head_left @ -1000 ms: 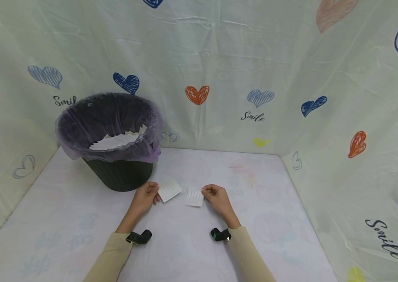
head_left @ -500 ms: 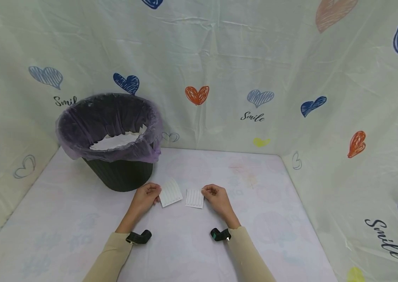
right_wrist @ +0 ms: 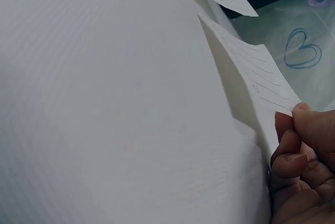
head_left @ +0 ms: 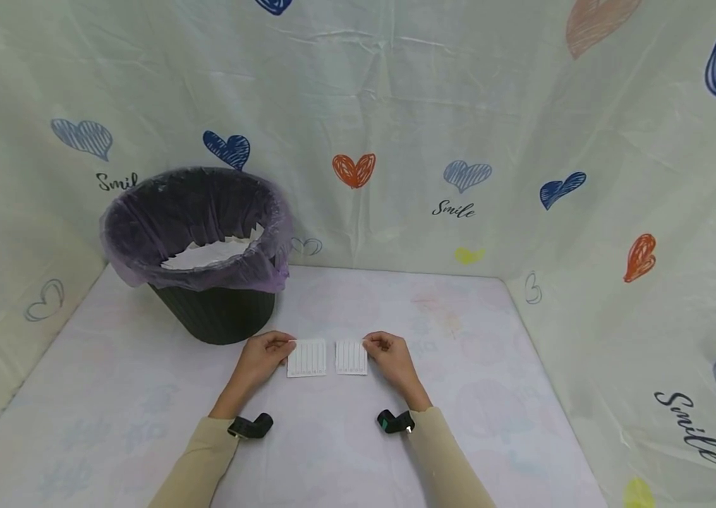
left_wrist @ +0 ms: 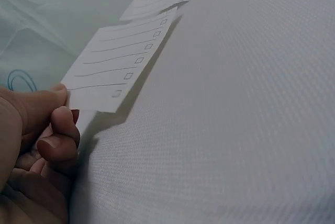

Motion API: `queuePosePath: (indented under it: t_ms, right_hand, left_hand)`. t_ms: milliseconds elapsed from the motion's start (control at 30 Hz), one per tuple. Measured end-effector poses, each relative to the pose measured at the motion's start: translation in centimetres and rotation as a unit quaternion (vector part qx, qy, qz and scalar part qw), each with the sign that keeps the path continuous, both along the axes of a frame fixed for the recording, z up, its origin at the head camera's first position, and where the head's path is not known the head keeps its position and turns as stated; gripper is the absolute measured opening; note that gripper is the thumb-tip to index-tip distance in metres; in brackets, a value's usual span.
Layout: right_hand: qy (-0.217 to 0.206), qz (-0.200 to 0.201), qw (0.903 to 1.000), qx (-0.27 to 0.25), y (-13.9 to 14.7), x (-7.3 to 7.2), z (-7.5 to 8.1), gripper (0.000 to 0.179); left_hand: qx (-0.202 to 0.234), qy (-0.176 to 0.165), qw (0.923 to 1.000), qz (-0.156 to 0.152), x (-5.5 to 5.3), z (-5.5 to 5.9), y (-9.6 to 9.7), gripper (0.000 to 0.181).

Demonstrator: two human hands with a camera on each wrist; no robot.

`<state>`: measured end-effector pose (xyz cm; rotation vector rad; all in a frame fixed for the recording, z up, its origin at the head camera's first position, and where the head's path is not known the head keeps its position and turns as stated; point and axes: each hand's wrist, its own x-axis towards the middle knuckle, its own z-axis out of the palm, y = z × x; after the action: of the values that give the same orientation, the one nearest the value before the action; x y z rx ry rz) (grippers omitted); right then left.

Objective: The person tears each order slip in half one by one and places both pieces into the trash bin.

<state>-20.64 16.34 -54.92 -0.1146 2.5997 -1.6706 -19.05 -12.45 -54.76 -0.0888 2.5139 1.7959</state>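
Observation:
My left hand (head_left: pixel 264 355) pinches a lined piece of paper (head_left: pixel 307 358) by its upper left corner. Small checkbox squares run along one edge of this piece (left_wrist: pixel 123 59) in the left wrist view. A second, slightly narrower lined piece of paper (head_left: pixel 351 358) is pinched at its right side by my right hand (head_left: pixel 389 355). Both pieces lie side by side low over the table, with a narrow gap between them. In the right wrist view, thumb and forefinger grip the corner of the right-hand paper (right_wrist: pixel 256 72), which casts a shadow below.
A black waste bin (head_left: pixel 218 314) with a purple plastic liner (head_left: pixel 269 268) stands at the back left, holding white paper (head_left: pixel 211 254). A heart-patterned curtain (head_left: pixel 396 106) surrounds the white-covered table (head_left: pixel 332 451) at the back and sides.
The left piece of paper has turned from a tilt to nearly square, now level with the right one. The left hand shifted slightly right; the right hand has hardly moved.

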Motion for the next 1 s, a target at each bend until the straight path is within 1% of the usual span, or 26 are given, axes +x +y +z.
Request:
queuePosePath:
  t_ms: [233, 400, 567, 700, 833, 1000]
  right_hand:
    - [-0.005, -0.004, 1.0000, -0.002, -0.2, 0.3, 0.3, 0.013]
    - [-0.011, -0.006, 0.9999, -0.007, -0.3, 0.3, 0.3, 0.013]
    - [-0.019, -0.002, 0.9996, -0.021, -0.6, 0.1, 0.8, 0.014]
    - [-0.023, -0.005, 0.9994, -0.023, -0.9, 0.1, 1.3, 0.013]
    - [-0.022, -0.007, 0.9994, -0.024, -1.0, 0.1, 1.8, 0.012]
    - [-0.019, -0.003, 0.9995, -0.026, -1.0, 0.0, 2.4, 0.014]
  left_hand:
    - [-0.005, -0.001, 1.0000, 0.001, 0.1, 0.0, 0.0, 0.019]
    - [-0.014, 0.002, 0.9999, -0.001, 0.1, 0.3, 0.1, 0.017]
    - [-0.036, 0.012, 0.9993, 0.001, 0.4, 0.9, 0.2, 0.016]
    - [-0.063, 0.028, 0.9976, -0.007, 0.6, 1.4, 0.1, 0.015]
    - [-0.086, 0.054, 0.9947, -0.012, 0.8, 2.3, -0.1, 0.015]
    - [-0.100, 0.071, 0.9924, -0.010, 1.1, 3.5, -0.4, 0.017]
